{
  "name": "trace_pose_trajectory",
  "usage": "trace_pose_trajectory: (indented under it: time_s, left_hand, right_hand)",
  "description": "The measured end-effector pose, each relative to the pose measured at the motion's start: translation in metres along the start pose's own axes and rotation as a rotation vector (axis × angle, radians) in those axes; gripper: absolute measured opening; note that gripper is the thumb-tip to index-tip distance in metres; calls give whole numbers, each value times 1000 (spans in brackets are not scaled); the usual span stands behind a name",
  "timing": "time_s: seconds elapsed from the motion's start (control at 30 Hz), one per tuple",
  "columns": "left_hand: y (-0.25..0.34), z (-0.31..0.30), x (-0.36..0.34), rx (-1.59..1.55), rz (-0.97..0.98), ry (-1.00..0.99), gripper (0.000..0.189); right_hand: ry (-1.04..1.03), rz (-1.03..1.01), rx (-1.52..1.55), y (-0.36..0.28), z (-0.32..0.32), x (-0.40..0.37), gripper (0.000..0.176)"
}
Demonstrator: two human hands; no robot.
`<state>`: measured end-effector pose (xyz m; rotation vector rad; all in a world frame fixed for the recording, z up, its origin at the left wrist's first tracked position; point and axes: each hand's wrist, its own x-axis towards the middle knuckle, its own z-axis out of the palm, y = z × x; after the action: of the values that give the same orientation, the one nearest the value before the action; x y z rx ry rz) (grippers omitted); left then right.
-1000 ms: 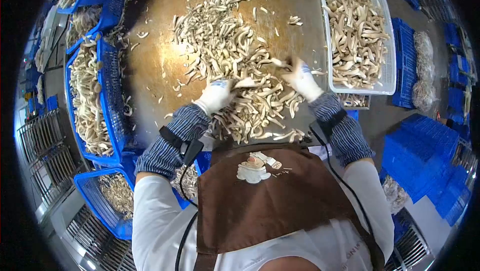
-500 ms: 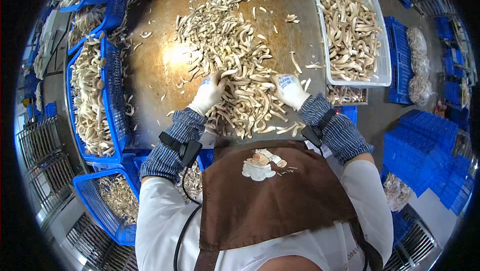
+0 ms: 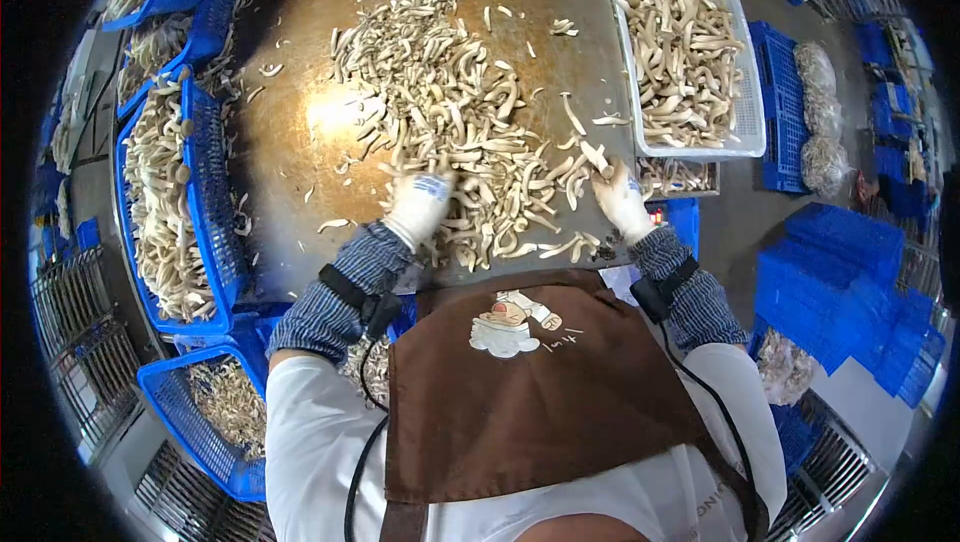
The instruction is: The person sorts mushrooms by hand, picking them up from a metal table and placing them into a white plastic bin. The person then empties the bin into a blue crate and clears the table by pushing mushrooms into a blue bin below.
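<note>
A heap of pale, cut mushroom stems (image 3: 465,127) spreads down the middle of the metal table (image 3: 280,142). My left hand (image 3: 420,204), in a white glove with blue print, lies at the heap's near left side. Its fingertips are blurred among the stems, so its grip does not show. Off the heap's right side, my right hand (image 3: 622,204), gloved too, has its fingers closed on a mushroom (image 3: 597,158) whose pale end sticks out past the fingertips. Several loose stems lie just left of that hand.
A white crate (image 3: 752,92) full of mushrooms stands at the table's right edge, above another container of pieces (image 3: 678,178). Along the left side are blue baskets of mushrooms (image 3: 205,202). A lower blue basket (image 3: 190,432) holds small scraps. Blue crates (image 3: 840,272) are stacked at right.
My right hand has moved right and away from the heap with a mushroom at its fingertips. My left hand has shifted slightly lower against the heap. The whole view has slid a little left.
</note>
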<state>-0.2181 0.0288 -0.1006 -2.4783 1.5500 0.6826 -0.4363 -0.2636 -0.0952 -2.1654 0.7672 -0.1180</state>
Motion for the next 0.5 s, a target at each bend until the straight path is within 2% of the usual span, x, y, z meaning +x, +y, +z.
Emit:
trace_pose_trajectory:
  time_s: [0.03, 0.07, 0.1, 0.13, 0.17, 0.2, 0.27, 0.3, 0.33, 0.37, 0.4, 0.47, 0.5]
  left_hand:
    - [-9, -5, -5, -6, -19, 41, 44]
    - [-19, -11, -4, -85, -106, -116, 41]
    - [-28, -11, -7, -117, -130, -28, 41]
    - [-36, -10, -13, -149, -155, 58, 40]
    - [-43, -5, -19, -203, -164, 238, 44]
    - [-43, -16, -24, -248, -221, 282, 38]
    - [-46, -27, -26, -486, -318, 238, 37]
    - [-49, -20, -24, -483, -319, 237, 37]
    - [-51, -8, -22, -550, -277, 346, 41]
    - [-52, 4, -22, -619, -237, 454, 45]
    - [-49, 1, -24, -624, -244, 455, 45]
    - [-40, -11, -31, -716, -194, 582, 53]
    - [-41, -4, -34, -418, -160, 724, 59]
  right_hand:
    - [-68, 163, -72, -4, 1, -4, 43]
    - [-137, 325, -140, -8, 4, -6, 52]
    - [-116, 301, -210, -12, 12, -2, 64]
    - [-120, 300, -202, -16, 16, 4, 64]
    - [-150, 317, -275, -20, 21, 12, 63]
    - [-180, 331, -347, -29, 24, 20, 63]
    - [-181, 280, -380, -25, 39, 28, 58]
    - [-130, 86, -317, -2, 54, 32, 54]
    - [-81, -108, -256, -14, 53, 33, 49]
    - [-146, 7, -198, -24, 42, 30, 40]
    - [-153, 3, -202, -30, 36, 28, 40]
    - [15, 20, 37, -34, 29, 24, 31]
    - [32, 80, 22, -37, 25, 18, 28]
